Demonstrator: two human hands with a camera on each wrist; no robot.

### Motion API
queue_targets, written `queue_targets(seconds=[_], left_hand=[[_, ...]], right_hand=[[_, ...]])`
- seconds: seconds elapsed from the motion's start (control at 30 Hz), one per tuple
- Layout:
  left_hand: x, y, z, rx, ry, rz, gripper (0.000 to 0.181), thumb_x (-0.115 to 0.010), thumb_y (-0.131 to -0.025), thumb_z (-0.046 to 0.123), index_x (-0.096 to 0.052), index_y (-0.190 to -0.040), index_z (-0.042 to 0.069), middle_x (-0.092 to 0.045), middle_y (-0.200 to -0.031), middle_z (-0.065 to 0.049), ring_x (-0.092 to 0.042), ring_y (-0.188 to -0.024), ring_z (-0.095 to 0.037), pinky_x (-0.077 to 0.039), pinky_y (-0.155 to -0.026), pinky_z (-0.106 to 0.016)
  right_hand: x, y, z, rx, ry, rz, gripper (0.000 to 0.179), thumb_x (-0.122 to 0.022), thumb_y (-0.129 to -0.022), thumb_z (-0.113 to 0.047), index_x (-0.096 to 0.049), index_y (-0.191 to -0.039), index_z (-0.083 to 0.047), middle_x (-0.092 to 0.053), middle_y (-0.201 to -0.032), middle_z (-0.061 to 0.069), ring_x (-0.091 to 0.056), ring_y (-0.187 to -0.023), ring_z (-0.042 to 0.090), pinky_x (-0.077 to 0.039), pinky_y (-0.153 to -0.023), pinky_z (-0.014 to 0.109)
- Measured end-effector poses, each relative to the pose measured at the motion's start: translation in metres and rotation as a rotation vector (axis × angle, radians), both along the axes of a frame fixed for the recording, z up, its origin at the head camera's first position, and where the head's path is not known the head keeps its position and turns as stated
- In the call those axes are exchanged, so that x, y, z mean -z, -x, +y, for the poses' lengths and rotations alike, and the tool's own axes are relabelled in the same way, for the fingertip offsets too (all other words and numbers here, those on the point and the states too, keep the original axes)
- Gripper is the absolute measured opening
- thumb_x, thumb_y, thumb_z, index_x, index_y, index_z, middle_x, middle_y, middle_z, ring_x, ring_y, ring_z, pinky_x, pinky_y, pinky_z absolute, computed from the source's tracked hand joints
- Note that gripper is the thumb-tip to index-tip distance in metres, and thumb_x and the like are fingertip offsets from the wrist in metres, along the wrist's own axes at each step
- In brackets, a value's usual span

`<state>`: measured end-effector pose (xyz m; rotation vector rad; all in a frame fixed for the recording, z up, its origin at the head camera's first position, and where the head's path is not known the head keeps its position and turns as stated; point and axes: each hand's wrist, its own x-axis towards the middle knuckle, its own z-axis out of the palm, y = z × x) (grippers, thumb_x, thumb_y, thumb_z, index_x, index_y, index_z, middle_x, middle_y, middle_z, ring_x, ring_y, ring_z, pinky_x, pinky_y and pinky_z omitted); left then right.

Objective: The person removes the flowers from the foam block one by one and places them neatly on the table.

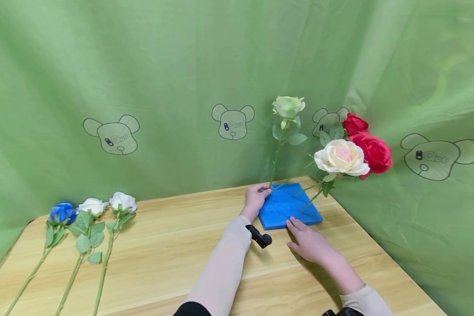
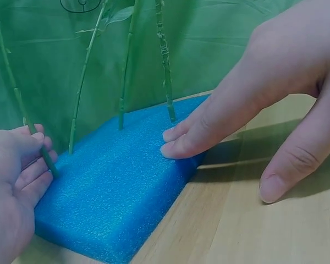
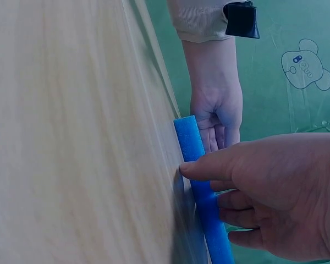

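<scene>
A blue foam block [image 1: 278,213] lies flat on the table. My left hand [image 1: 257,199] is at its left back edge, thumb and fingers pinching the stem of a pale green rose [image 1: 288,106] low down. The stem [image 2: 15,91] leans a little, its lower end right at the foam in the left wrist view. With fairly straight fingers, my right hand [image 1: 310,241] touches the foam's front edge, the thumb held apart over the wood. A cream rose [image 1: 341,157] and two red roses [image 1: 373,151] rise from the foam and lean right.
On the left of the wooden table [image 1: 162,254] lie a blue rose [image 1: 63,213] and two white roses [image 1: 122,202], stems toward the front. A green curtain [image 1: 174,66] with bear-head outlines hangs behind and along the right side, close to the table edge.
</scene>
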<state>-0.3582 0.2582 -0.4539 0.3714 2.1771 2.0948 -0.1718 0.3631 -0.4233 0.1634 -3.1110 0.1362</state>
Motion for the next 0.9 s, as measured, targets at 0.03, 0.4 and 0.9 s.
queue_targets(seconds=[0.03, 0.4, 0.9], left_hand=[[0.0005, 0.0000, 0.0001, -0.002, -0.004, -0.001, 0.016, -0.068, -0.091, 0.010, -0.074, -0.104, 0.004, -0.075, -0.101, -0.009, -0.066, -0.084, -0.009, -0.054, -0.073, -0.019], [0.0048, -0.0003, -0.0011, -0.039, -0.032, 0.022, 0.015, -0.067, -0.091, 0.012, -0.075, -0.104, 0.008, -0.075, -0.103, -0.005, -0.067, -0.091, -0.012, -0.056, -0.077, -0.022], [0.0066, -0.0022, -0.0056, -0.019, -0.197, 0.005, 0.023, -0.065, -0.093, 0.013, -0.071, -0.113, 0.003, -0.074, -0.108, -0.011, -0.069, -0.095, -0.015, -0.059, -0.084, -0.028]], right_hand=[[0.0003, 0.0000, 0.0001, 0.001, 0.000, 0.000, 0.062, -0.067, -0.091, -0.026, -0.046, -0.140, 0.005, -0.042, -0.148, 0.028, -0.044, -0.134, 0.044, -0.043, -0.106, 0.056], [0.0000, -0.0002, 0.0004, -0.007, 0.009, -0.001, 0.061, -0.067, -0.091, -0.025, -0.047, -0.140, 0.006, -0.042, -0.147, 0.029, -0.045, -0.133, 0.045, -0.043, -0.106, 0.056], [-0.0053, -0.0005, -0.0025, -0.011, 0.017, -0.006, 0.060, -0.066, -0.092, -0.025, -0.047, -0.139, 0.006, -0.044, -0.146, 0.029, -0.046, -0.132, 0.045, -0.043, -0.106, 0.056]])
